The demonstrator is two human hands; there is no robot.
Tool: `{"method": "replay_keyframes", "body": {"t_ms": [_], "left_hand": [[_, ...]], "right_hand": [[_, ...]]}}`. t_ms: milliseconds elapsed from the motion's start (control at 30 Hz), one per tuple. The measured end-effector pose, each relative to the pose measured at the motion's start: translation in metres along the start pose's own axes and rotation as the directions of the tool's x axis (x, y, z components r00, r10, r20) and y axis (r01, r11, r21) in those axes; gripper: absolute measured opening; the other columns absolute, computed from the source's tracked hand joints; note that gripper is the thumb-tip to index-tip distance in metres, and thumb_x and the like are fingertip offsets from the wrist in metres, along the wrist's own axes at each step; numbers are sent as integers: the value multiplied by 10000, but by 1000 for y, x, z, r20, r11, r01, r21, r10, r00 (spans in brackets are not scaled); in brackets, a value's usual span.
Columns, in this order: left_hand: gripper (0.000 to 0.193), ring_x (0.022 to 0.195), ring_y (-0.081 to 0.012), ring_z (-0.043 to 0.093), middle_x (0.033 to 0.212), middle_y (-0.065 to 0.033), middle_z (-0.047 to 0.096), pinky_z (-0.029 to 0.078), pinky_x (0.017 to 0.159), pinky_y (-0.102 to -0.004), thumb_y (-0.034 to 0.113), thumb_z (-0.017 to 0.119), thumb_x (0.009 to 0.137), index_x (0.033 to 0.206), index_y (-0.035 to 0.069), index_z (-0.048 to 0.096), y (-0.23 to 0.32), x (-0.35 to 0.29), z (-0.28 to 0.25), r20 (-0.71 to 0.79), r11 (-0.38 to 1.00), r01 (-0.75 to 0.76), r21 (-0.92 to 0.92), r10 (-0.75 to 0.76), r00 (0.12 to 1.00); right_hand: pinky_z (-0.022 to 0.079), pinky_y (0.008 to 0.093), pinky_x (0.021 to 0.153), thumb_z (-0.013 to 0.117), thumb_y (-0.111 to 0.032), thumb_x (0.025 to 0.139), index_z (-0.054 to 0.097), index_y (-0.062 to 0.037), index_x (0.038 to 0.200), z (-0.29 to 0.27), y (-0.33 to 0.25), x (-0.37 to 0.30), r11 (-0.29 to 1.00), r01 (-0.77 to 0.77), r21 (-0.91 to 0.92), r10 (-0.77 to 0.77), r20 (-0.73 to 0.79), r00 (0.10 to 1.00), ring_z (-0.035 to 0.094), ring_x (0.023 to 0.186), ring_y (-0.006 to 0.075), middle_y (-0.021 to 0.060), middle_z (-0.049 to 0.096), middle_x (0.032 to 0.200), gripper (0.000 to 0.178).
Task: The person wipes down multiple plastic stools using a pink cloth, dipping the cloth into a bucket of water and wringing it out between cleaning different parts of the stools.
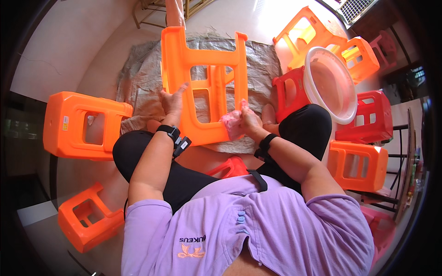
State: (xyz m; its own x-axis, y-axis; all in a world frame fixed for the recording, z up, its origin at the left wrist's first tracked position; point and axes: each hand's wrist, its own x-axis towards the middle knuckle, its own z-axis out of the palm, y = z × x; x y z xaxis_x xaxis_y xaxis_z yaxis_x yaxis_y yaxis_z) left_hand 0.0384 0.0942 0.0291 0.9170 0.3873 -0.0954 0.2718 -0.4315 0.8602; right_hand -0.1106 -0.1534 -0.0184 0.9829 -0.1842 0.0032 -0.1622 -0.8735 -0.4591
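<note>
An orange plastic stool (214,56) is tipped on its side in front of me, with its legs pointing away. My left hand (173,102) grips the stool's left side, the thumb raised along its edge. In my right hand (251,120) is a crumpled pink cloth (231,124), pressed against the stool's near right corner. The fingers of that hand are partly covered by the cloth. Both wrists wear black straps.
A grey woven sheet (142,69) lies under the stool. On the right, a white basin (352,99) rests by a red stool (291,92). More stools surround me, including an orange one (69,124) at left, another (358,166) at right and a red one (368,117).
</note>
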Motion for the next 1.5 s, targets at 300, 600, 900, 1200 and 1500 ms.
{"method": "replay_keyframes", "body": {"t_ms": [300,600,900,1200,1500], "left_hand": [[914,1019,-387,591,1134,-267,584,489,835,-396,202,774,499,1259,-105,369,-4,10,1,86,931,28,364,-64,994],[602,794,-338,632,873,-189,635,512,678,-379,108,724,463,998,-45,496,20,-6,13,138,955,-168,243,137,981],[677,920,-370,609,993,-192,628,499,768,-403,98,737,466,1086,-4,484,11,-23,54,274,931,-275,241,206,939],[689,901,-368,624,983,-186,643,497,790,-388,107,749,495,1115,-5,468,4,-11,47,214,944,24,330,-99,972],[704,935,-347,630,1009,-191,646,495,824,-383,122,800,512,1114,-12,461,-4,-22,52,283,940,-51,338,-50,958]], "right_hand": [[502,384,694,856,-129,542,541,-26,858,15,26,37,799,-431,419,314,321,894,641,844,295,186,650,869,458],[473,403,430,602,-72,804,588,36,833,-61,23,125,688,-432,583,471,93,877,634,531,261,190,641,689,113],[495,395,836,625,-163,810,578,-22,1064,-107,80,201,898,-267,349,344,-180,922,620,938,352,219,631,991,294],[420,532,898,570,-386,842,624,21,1008,-46,0,187,917,-80,-391,-121,-462,878,532,1035,434,230,499,1211,443],[424,468,865,563,-252,807,646,-10,971,-15,-80,182,750,517,-413,-623,-178,762,510,1034,360,193,533,1155,304]]}}
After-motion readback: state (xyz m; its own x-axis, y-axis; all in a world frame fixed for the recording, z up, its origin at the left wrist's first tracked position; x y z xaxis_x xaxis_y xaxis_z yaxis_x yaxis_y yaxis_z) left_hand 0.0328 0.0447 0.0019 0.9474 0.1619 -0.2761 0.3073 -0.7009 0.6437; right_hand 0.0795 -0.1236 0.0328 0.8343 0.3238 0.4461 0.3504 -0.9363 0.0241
